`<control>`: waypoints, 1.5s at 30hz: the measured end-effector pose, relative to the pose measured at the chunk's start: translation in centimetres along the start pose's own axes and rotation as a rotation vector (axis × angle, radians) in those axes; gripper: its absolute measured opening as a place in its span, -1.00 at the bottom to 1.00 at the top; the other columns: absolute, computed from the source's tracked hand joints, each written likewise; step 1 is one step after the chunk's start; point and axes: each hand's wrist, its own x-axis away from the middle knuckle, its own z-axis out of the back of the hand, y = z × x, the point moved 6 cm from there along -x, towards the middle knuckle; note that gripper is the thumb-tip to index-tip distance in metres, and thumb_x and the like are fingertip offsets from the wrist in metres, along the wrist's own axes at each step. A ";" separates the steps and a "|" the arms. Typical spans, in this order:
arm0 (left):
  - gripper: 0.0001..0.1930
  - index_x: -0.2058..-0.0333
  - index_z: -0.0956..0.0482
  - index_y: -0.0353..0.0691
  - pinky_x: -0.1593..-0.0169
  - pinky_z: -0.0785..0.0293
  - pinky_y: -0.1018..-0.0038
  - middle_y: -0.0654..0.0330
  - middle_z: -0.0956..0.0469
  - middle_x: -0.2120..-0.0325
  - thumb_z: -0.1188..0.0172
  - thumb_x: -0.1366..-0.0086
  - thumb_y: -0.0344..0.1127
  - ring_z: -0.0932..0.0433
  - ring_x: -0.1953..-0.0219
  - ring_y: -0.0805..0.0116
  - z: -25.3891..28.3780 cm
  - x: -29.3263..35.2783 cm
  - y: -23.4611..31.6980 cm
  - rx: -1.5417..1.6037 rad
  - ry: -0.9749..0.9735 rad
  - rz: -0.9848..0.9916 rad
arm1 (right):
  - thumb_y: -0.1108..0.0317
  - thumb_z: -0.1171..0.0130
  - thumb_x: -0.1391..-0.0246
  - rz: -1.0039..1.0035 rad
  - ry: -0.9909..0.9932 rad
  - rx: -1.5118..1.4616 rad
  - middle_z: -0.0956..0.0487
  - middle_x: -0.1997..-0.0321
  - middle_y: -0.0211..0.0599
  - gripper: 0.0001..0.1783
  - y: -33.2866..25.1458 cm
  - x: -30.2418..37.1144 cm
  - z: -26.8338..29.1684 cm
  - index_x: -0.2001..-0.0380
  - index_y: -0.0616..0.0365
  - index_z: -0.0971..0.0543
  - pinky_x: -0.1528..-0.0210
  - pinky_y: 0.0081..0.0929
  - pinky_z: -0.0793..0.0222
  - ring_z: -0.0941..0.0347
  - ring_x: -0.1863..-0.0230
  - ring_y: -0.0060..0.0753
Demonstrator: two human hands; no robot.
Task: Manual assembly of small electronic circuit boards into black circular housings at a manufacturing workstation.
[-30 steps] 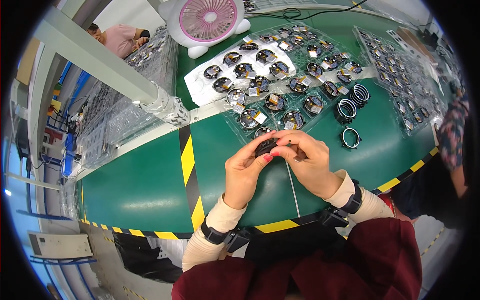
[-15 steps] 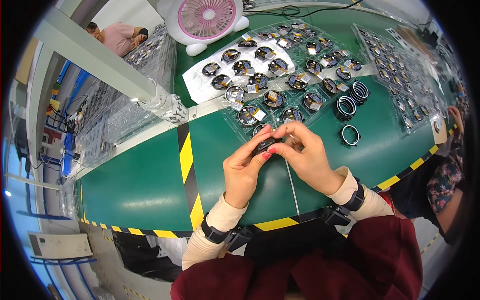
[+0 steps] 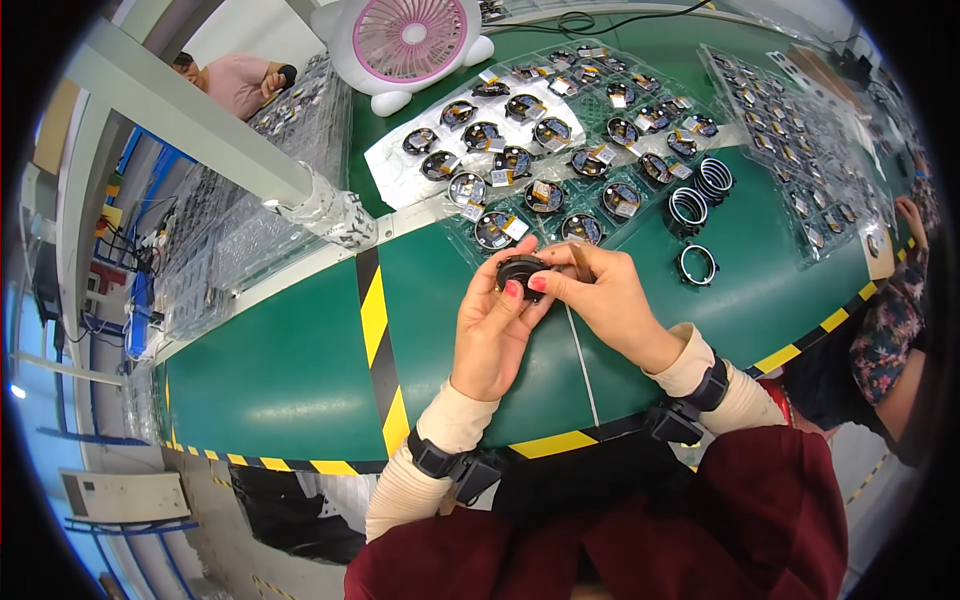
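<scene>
My left hand (image 3: 485,345) grips a round black part (image 3: 520,268), like a watch case, between its thumb and fingers. The part is tilted, with its dark face toward me. From the other side, my right hand (image 3: 622,312) has its thumb pressed on the part's rim, with the fingers curled in behind. By the right index finger a thin brownish thing (image 3: 582,262) shows, too small to make out. Just beyond my hands is a clear plastic tray (image 3: 462,238) of round black modules with circuit boards, such as this module (image 3: 495,230).
Three black rings with silvery rims, one of them a loose ring (image 3: 697,265), stand to the right. Another loaded tray (image 3: 800,215) lies farther right, near a co-worker's arm (image 3: 912,222). A white and pink fan (image 3: 412,40) stands at the back, left of a cable (image 3: 600,28).
The round part has turned so more of its face shows toward me. My left hand has rolled open toward me beneath it, and the right thumb has moved slightly left on it.
</scene>
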 end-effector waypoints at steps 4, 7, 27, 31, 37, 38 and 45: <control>-0.63 -0.03 -0.20 -0.29 -0.06 -0.32 0.36 0.07 -0.30 0.01 0.06 -0.23 -0.46 -0.37 0.05 0.30 -0.1 0.3 0.0 -0.098 0.032 0.039 | 0.50 -0.16 0.08 -0.110 -0.053 -0.154 -0.50 0.38 -0.43 -0.82 0.8 0.2 -0.1 0.34 0.33 -0.52 0.51 -0.81 -0.15 -0.28 0.48 -0.78; -0.62 -0.04 -0.18 -0.27 -0.05 -0.34 0.36 0.10 -0.32 0.05 0.07 -0.23 -0.45 -0.39 0.07 0.31 -0.1 0.4 0.2 -0.306 0.033 -0.019 | 0.48 -0.15 0.06 -0.083 -0.054 -0.102 -0.51 0.37 -0.40 -0.83 0.6 0.3 -0.1 0.35 0.34 -0.52 0.51 -0.80 -0.18 -0.32 0.46 -0.76; -0.64 -0.02 -0.21 -0.25 0.60 -0.29 0.75 0.23 -0.42 0.45 0.07 -0.23 -0.41 -0.38 0.59 0.61 0.4 0.4 1.2 -0.628 -0.050 0.168 | 0.51 -0.07 0.02 -0.019 -0.087 0.264 -0.47 0.45 -0.47 -0.81 0.1 -0.5 0.8 0.27 0.28 -0.46 0.56 -0.79 -0.18 -0.28 0.53 -0.81; -0.70 0.06 -0.24 -0.27 0.66 -0.16 0.75 0.29 -0.40 0.55 0.10 -0.20 -0.47 -0.26 0.69 0.69 0.1 0.5 1.4 -0.834 0.106 -0.021 | 0.53 -0.06 0.02 -0.023 -0.196 -0.018 -0.46 0.44 -0.50 -0.73 0.6 -0.3 -0.1 0.18 0.24 -0.42 0.54 -0.80 -0.17 -0.27 0.51 -0.82; -0.73 0.09 -0.23 -0.26 0.66 -0.16 0.75 0.32 -0.39 0.59 0.11 -0.21 -0.48 -0.26 0.69 0.72 0.0 0.9 1.5 -0.843 0.148 -0.109 | 0.53 -0.05 0.03 -0.124 -0.219 -0.150 -0.32 0.59 -0.60 -0.73 0.6 0.0 -1.1 0.18 0.22 -0.42 0.57 -0.78 -0.05 -0.14 0.58 -0.85; -0.73 0.09 -0.22 -0.25 0.66 -0.16 0.75 0.32 -0.40 0.57 0.11 -0.20 -0.48 -0.27 0.68 0.71 0.0 0.9 1.5 -0.872 0.137 -0.106 | 0.53 -0.06 0.03 -0.119 -0.205 -0.189 -0.31 0.60 -0.60 -0.73 0.6 -0.1 -1.1 0.19 0.22 -0.42 0.59 -0.78 -0.04 -0.13 0.58 -0.86; -0.72 0.08 -0.21 -0.25 0.65 -0.18 0.73 0.29 -0.39 0.51 0.13 -0.20 -0.49 -0.29 0.65 0.68 0.1 1.0 1.8 -0.794 0.195 -0.168 | 0.57 -0.06 0.04 -0.173 -0.137 -0.171 -0.47 0.45 -0.46 -0.74 1.5 0.5 -1.1 0.20 0.25 -0.42 0.63 -0.82 -0.10 -0.22 0.61 -0.84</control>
